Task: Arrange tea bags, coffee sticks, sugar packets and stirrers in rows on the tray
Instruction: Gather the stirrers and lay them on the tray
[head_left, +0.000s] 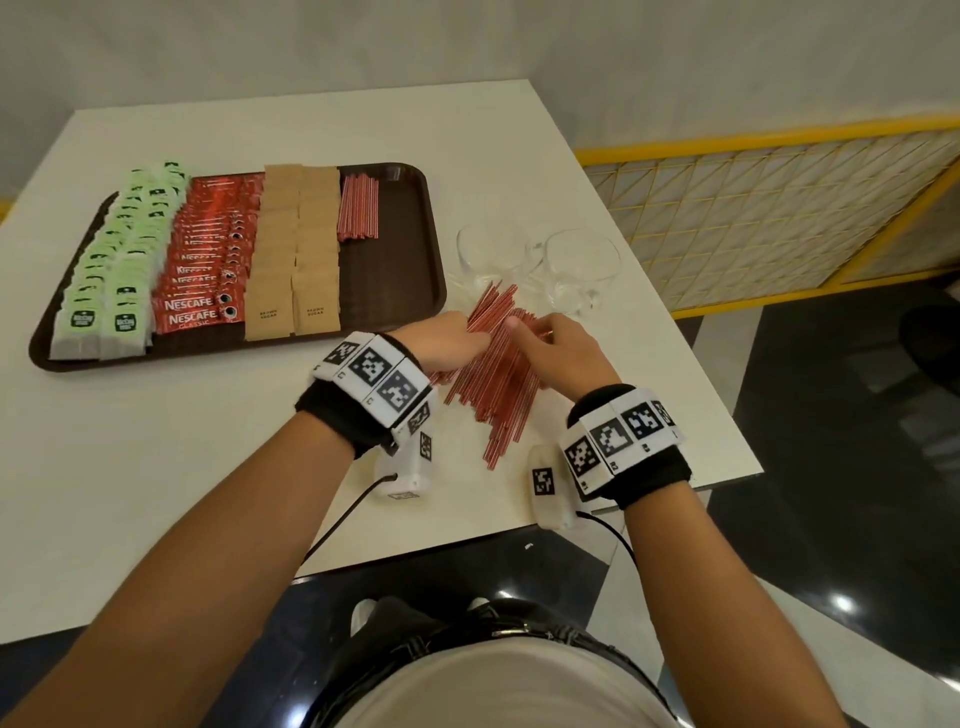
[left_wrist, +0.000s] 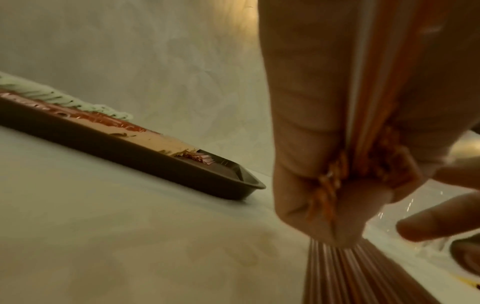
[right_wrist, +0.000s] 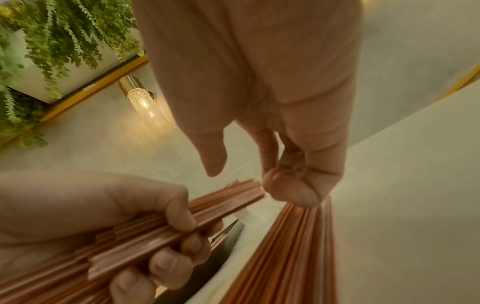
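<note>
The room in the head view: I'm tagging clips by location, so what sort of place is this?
Probably a cafe or hotel lounge: a serving tray stocked with coffee sticks, two glass cups on the table, and a decorative wall lamp beside hanging plants.

Stirrers' (head_left: 498, 364) near ends under left hand (head_left: 452, 338); tea-bag (head_left: 124, 322) print too small.

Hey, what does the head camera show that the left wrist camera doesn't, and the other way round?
Only the head view shows the two empty glass cups, the right hand and the full rows on the tray: tea bags, coffee sticks and brown sugar packets.

Only the left wrist view shows, close up, the left hand closed round a bundle of stirrers.

Both show the brown tray with some stirrers already on it, and the white table.
</note>
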